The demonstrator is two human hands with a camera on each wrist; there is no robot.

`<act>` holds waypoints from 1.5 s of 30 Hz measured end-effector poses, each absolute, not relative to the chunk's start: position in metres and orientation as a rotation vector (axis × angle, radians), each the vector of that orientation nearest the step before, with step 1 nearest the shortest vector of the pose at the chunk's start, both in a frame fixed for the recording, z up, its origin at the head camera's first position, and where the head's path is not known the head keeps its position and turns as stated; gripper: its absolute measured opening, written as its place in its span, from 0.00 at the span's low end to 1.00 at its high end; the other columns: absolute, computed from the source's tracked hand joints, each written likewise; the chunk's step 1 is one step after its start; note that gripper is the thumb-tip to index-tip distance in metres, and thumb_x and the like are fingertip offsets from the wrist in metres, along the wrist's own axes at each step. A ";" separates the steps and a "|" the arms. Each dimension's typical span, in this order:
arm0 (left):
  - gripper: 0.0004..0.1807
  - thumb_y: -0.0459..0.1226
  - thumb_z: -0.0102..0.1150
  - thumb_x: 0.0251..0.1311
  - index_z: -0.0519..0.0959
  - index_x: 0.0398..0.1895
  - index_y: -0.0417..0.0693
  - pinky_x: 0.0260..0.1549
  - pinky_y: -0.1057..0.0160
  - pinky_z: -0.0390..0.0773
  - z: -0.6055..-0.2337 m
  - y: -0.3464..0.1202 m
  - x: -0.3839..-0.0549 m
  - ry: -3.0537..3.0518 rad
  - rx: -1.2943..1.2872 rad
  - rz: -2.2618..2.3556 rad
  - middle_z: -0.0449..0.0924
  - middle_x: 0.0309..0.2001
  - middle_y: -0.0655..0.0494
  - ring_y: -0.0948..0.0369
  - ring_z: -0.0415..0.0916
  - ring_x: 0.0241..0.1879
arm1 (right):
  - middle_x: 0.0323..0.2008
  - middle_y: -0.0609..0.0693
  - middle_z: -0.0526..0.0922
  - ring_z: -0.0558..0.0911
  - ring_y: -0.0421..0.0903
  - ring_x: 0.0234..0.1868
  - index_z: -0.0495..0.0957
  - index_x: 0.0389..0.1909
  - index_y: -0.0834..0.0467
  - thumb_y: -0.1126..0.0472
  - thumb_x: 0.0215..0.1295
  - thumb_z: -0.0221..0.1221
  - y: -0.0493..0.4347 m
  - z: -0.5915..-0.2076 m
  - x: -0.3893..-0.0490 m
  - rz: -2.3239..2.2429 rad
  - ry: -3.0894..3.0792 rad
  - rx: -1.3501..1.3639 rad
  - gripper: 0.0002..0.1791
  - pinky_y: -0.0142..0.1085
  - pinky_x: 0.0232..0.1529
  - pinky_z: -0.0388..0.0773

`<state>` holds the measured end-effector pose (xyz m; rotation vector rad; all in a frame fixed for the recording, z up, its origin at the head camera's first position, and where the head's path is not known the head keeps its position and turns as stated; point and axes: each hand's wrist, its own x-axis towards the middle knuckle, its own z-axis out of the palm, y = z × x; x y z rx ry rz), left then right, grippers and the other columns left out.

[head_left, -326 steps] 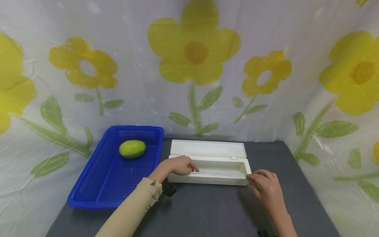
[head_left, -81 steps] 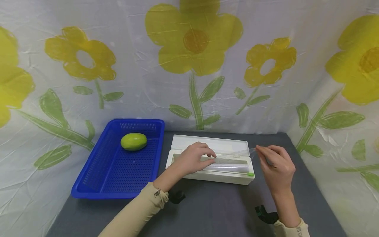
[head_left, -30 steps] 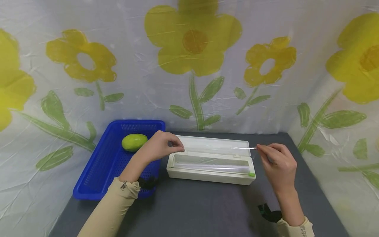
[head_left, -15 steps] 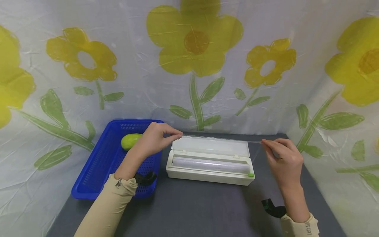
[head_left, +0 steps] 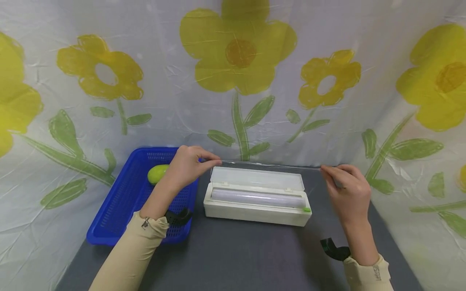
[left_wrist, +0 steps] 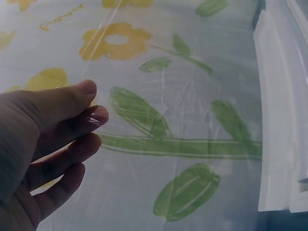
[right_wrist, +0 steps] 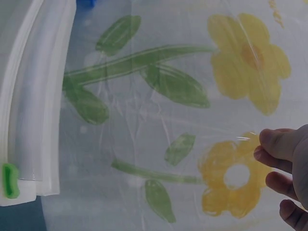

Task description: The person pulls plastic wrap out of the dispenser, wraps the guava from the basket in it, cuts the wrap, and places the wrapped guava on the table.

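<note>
A white dispenser box stands on the table with its lid tipped back, showing a roll of cling film inside and a green slider at its right front. Between thumb and forefinger my left hand pinches one corner of the drawn-out film. My right hand pinches the other corner, and the film's edge runs taut between them, behind and above the lid. The clear sheet is hard to make out below that edge. In the left wrist view, film stretches away from the thumb.
Left of the box is a blue plastic basket holding an oval yellow-green fruit, partly hidden by my left hand. A flowered sheet hangs behind and beside the dark table.
The film was first picked at along the box's front, then lifted. My left hand went left and took hold of its corner; both hands then drew the film up and away, uncovering the roll.
</note>
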<state>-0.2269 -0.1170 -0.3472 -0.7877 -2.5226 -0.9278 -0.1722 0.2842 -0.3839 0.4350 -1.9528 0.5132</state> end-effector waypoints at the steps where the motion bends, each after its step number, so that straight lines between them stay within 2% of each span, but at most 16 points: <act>1: 0.05 0.38 0.76 0.62 0.94 0.40 0.48 0.32 0.55 0.82 -0.347 -0.117 -0.227 -2.521 -0.786 -0.933 0.92 0.35 0.53 0.55 0.87 0.35 | 0.26 0.62 0.88 0.84 0.61 0.34 0.92 0.38 0.67 0.74 0.56 0.75 0.284 -0.383 -0.173 0.512 -1.953 0.434 0.08 0.45 0.35 0.73; 15: 0.05 0.36 0.76 0.61 0.94 0.39 0.47 0.32 0.55 0.82 -0.339 -0.118 -0.224 -2.483 -0.817 -0.940 0.91 0.35 0.53 0.55 0.87 0.35 | 0.26 0.62 0.89 0.84 0.61 0.35 0.92 0.38 0.67 0.73 0.59 0.74 0.284 -0.378 -0.177 0.521 -1.948 0.401 0.07 0.43 0.36 0.72; 24: 0.05 0.38 0.77 0.61 0.94 0.38 0.48 0.30 0.59 0.80 -0.336 -0.119 -0.223 -2.477 -0.816 -0.934 0.92 0.34 0.54 0.57 0.86 0.33 | 0.26 0.61 0.89 0.84 0.60 0.35 0.92 0.37 0.66 0.72 0.59 0.74 0.282 -0.376 -0.182 0.544 -1.922 0.359 0.05 0.35 0.37 0.70; 35: 0.06 0.38 0.77 0.61 0.94 0.39 0.48 0.30 0.59 0.81 -0.332 -0.119 -0.224 -2.483 -0.791 -0.947 0.92 0.35 0.54 0.56 0.87 0.36 | 0.25 0.63 0.88 0.83 0.62 0.35 0.92 0.36 0.67 0.73 0.59 0.75 0.279 -0.372 -0.184 0.565 -1.897 0.350 0.05 0.39 0.36 0.70; 45: 0.05 0.37 0.77 0.61 0.94 0.39 0.47 0.30 0.57 0.82 -0.325 -0.118 -0.224 -2.454 -0.806 -0.926 0.92 0.35 0.53 0.56 0.87 0.37 | 0.24 0.62 0.88 0.84 0.61 0.33 0.92 0.35 0.65 0.71 0.59 0.75 0.279 -0.368 -0.185 0.574 -1.848 0.333 0.04 0.33 0.38 0.69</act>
